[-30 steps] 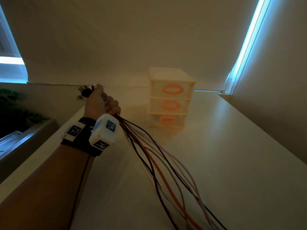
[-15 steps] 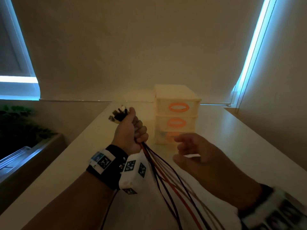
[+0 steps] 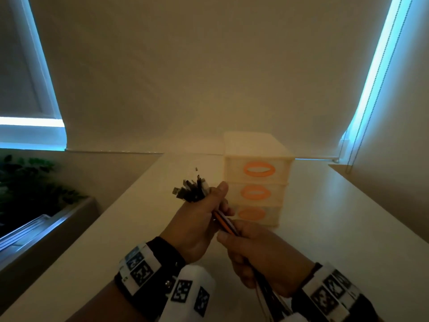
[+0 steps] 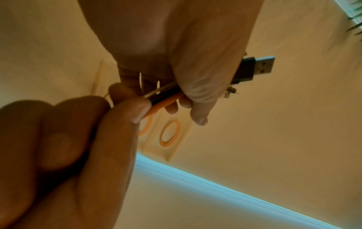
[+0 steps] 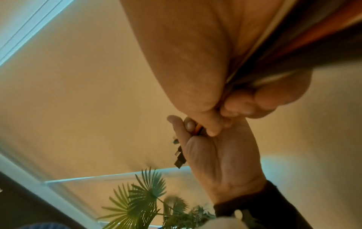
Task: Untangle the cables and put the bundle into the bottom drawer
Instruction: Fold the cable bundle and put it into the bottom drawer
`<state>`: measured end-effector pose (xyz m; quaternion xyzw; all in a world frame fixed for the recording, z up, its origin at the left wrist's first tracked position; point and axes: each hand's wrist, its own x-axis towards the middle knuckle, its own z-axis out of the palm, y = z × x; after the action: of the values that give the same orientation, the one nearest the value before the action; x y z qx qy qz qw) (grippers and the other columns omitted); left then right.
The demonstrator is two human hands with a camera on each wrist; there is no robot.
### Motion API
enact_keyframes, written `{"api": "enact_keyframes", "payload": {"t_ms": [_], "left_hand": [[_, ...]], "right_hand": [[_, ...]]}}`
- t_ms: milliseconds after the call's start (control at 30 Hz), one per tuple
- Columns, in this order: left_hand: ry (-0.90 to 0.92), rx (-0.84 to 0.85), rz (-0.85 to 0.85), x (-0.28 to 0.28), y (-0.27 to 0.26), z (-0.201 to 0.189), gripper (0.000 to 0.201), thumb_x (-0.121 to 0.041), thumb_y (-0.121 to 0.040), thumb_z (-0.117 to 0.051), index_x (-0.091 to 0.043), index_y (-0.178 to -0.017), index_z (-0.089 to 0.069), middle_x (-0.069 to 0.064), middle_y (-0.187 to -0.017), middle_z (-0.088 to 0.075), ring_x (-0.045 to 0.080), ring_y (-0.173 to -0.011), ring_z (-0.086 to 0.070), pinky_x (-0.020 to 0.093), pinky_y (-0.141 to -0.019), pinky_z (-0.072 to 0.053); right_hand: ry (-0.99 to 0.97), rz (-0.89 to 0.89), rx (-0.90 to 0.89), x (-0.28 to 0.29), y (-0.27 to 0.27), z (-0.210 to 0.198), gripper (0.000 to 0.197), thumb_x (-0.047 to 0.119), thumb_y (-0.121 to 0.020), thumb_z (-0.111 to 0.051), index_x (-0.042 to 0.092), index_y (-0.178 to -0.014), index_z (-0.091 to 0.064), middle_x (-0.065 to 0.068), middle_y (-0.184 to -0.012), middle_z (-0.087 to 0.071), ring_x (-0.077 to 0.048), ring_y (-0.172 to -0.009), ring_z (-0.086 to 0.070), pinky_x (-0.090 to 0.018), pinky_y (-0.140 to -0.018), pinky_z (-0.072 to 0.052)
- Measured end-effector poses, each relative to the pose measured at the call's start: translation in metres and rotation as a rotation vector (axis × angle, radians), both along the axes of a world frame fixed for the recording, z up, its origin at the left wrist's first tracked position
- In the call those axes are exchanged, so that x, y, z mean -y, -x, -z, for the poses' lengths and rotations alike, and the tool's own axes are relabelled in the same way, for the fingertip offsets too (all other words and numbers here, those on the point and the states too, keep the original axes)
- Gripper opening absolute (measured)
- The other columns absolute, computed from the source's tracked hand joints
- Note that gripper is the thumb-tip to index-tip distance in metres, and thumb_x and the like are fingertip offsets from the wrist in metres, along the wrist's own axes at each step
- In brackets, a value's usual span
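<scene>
My left hand (image 3: 217,206) grips a bundle of cables (image 3: 224,223) near its end; black and orange strands show, and the plugs (image 3: 192,190) fan out above the fist. My right hand (image 3: 234,238) grips the same bundle just below, almost touching the left. In the left wrist view a USB plug (image 4: 260,66) sticks out past the left hand (image 4: 186,86), with the right hand (image 4: 121,105) close by. The cream drawer unit (image 3: 257,149) stands behind the hands, its bottom drawer (image 3: 253,213) closed. The cables' lower run is hidden.
The unit stands on a white table (image 3: 336,228) against a drawn roller blind (image 3: 209,77). A bead chain (image 3: 355,145) hangs at the right. A plant (image 3: 27,182) and a planter ledge (image 3: 58,219) lie beyond the table's left edge.
My right hand came in from the right and closed round the cables just under the left. The left hand, still holding the bundle, moved right toward the drawers.
</scene>
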<state>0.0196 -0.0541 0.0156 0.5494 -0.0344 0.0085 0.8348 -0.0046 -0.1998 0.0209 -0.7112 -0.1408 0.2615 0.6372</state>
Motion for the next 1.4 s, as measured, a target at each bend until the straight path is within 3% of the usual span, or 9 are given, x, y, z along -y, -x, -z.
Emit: {"api": "enact_keyframes", "payload": {"t_ms": [167,533,767,867,967,1067,1167,1267,1400], "left_hand": [[-0.032,-0.062,0.039,0.003,-0.001,0.006,0.049,-0.047,-0.087,-0.066,-0.02,-0.049,-0.054,0.005,-0.068,-0.059,0.029,-0.081,-0.048,0.048,-0.083,-0.034],[-0.118,-0.037,0.055,0.007,0.005,0.005,0.058,-0.058,-0.098,-0.042,-0.009,-0.072,-0.059,0.018,-0.096,-0.065,0.023,-0.07,-0.053,0.035,-0.063,-0.038],[-0.074,-0.124,0.063,0.002,0.002,0.001,0.054,-0.053,-0.085,-0.069,-0.008,-0.114,-0.067,0.013,-0.109,-0.068,0.029,-0.103,-0.064,0.046,-0.094,-0.052],[-0.068,-0.084,-0.171,-0.006,-0.004,-0.004,0.099,-0.055,-0.07,-0.079,-0.011,-0.149,-0.041,0.008,-0.124,-0.063,0.028,-0.113,-0.063,0.05,-0.101,-0.052],[-0.353,0.135,-0.459,-0.016,-0.004,-0.014,0.125,-0.067,-0.06,-0.077,-0.028,-0.161,-0.015,0.002,-0.149,-0.043,0.02,-0.13,-0.048,0.043,-0.109,-0.044],[-0.925,0.613,-0.612,-0.026,0.002,-0.016,0.111,-0.073,-0.075,-0.069,-0.024,-0.161,-0.017,-0.001,-0.151,-0.034,0.019,-0.144,-0.031,0.037,-0.115,-0.031],[-1.41,0.901,-0.431,-0.01,0.011,-0.013,0.097,-0.066,-0.084,-0.059,-0.018,-0.16,-0.023,0.004,-0.16,-0.031,0.026,-0.156,-0.007,0.046,-0.124,-0.014],[-1.719,0.796,-0.193,0.011,0.02,-0.011,0.082,-0.05,-0.096,-0.052,-0.023,-0.161,-0.01,-0.001,-0.166,-0.021,0.021,-0.156,0.0,0.04,-0.126,0.005],[-1.739,0.569,0.082,-0.004,0.019,-0.008,0.053,-0.03,-0.096,-0.058,-0.029,-0.147,-0.045,-0.003,-0.145,-0.052,0.022,-0.133,-0.049,0.036,-0.11,-0.04]], "right_hand": [[-0.043,0.033,-0.041,0.004,-0.004,0.01,0.032,0.035,-0.101,-0.052,0.008,-0.117,-0.055,0.002,-0.056,-0.037,-0.011,-0.042,-0.03,-0.021,-0.04,-0.03],[0.08,-0.007,0.192,0.009,-0.004,0.004,0.022,0.037,-0.105,-0.041,0.02,-0.108,-0.056,0.001,-0.052,-0.04,-0.014,-0.038,-0.032,-0.022,-0.037,-0.03],[0.306,0.237,0.44,0.024,-0.016,-0.012,0.027,0.038,-0.103,-0.044,0.024,-0.089,-0.063,0.008,-0.054,-0.048,-0.001,-0.035,-0.039,-0.022,-0.04,-0.031],[0.423,0.25,0.411,0.037,-0.022,-0.015,0.03,0.042,-0.102,-0.044,0.019,-0.092,-0.059,0.005,-0.061,-0.048,-0.001,-0.036,-0.04,-0.018,-0.036,-0.031],[0.578,0.18,0.468,0.045,-0.023,-0.016,0.03,0.041,-0.104,-0.04,0.02,-0.088,-0.054,0.007,-0.066,-0.045,-0.003,-0.046,-0.039,-0.013,-0.036,-0.029],[0.7,0.119,0.597,0.046,-0.024,-0.014,0.029,0.037,-0.105,-0.038,0.028,-0.078,-0.046,0.01,-0.071,-0.045,-0.002,-0.058,-0.04,-0.015,-0.048,-0.032],[0.812,0.079,0.787,0.045,-0.021,-0.008,0.022,0.036,-0.104,-0.039,0.027,-0.096,-0.057,0.01,-0.094,-0.06,-0.006,-0.082,-0.057,-0.018,-0.068,-0.044],[0.983,0.003,1.003,0.04,-0.021,0.003,0.031,0.033,-0.104,-0.039,0.019,-0.122,-0.058,0.001,-0.121,-0.062,-0.017,-0.107,-0.061,-0.03,-0.093,-0.05],[0.95,-0.235,1.028,0.023,-0.013,-0.005,0.033,0.024,-0.106,-0.04,0.012,-0.131,-0.058,-0.006,-0.131,-0.059,-0.021,-0.117,-0.057,-0.024,-0.098,-0.042]]}}
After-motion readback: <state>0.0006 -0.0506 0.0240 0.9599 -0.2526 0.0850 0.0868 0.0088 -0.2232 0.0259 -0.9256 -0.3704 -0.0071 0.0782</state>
